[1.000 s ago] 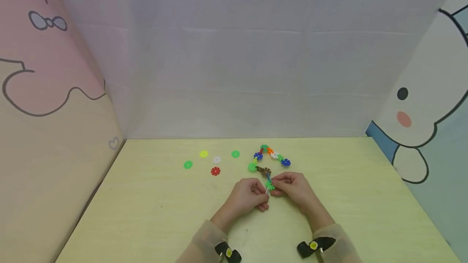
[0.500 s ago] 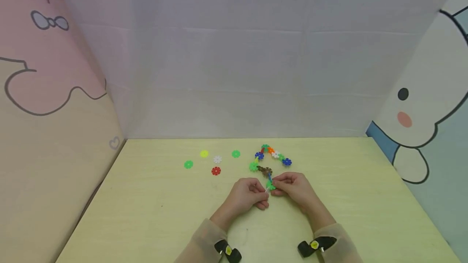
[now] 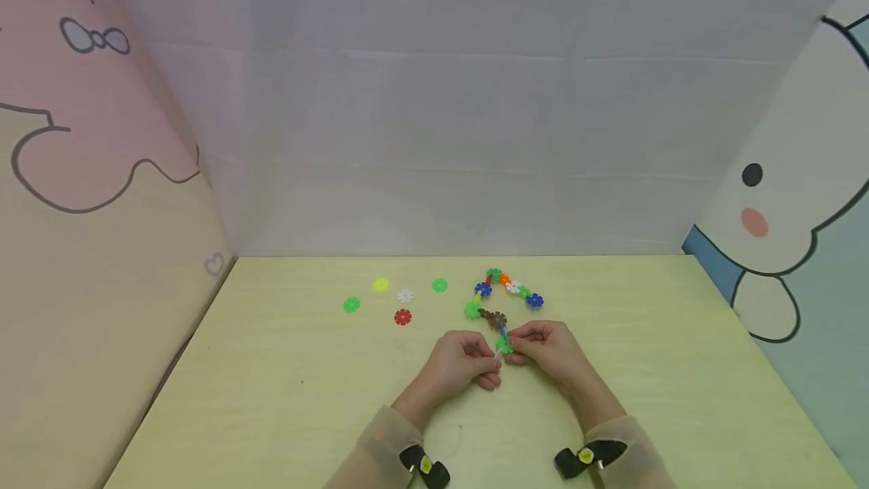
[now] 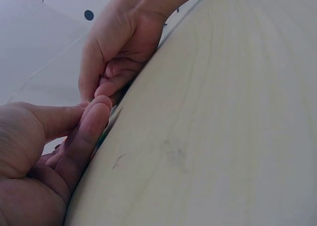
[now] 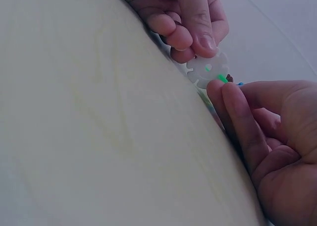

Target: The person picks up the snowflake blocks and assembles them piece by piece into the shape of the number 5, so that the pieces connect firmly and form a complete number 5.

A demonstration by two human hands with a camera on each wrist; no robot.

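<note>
On my feed, both hands are at work at the near end of the colourful chain (image 3: 483,290) of notched discs, and neither one is idle. The left hand (image 3: 458,364), on the near left of the chain, pinches the held white disc (image 5: 210,70) between thumb and fingers. The right hand (image 3: 550,349), on the near right of the chain, grips the chain's end green disc (image 3: 504,344) between thumb and fingertips. I've got the two discs meeting edge to edge here, the green showing against a side of the white one; whether the slots have locked, I can't tell.

From those fingers the chain runs away over the table (image 3: 305,383): a blue piece seen edge-on, then a brown disc (image 3: 498,321), then a bend through green, yellow, blue and red to its top, and down by orange, white and green to the dark blue disc (image 3: 535,300) at its far end.

Now the loose ones, all lying flat to the left of the chain! Closest to it is a bright green disc (image 3: 440,285); next out come the small white disc (image 3: 405,296) and the red disc (image 3: 403,317), then a yellow disc (image 3: 382,285), and outermost from the chain, the far-left green disc (image 3: 351,305).
</note>
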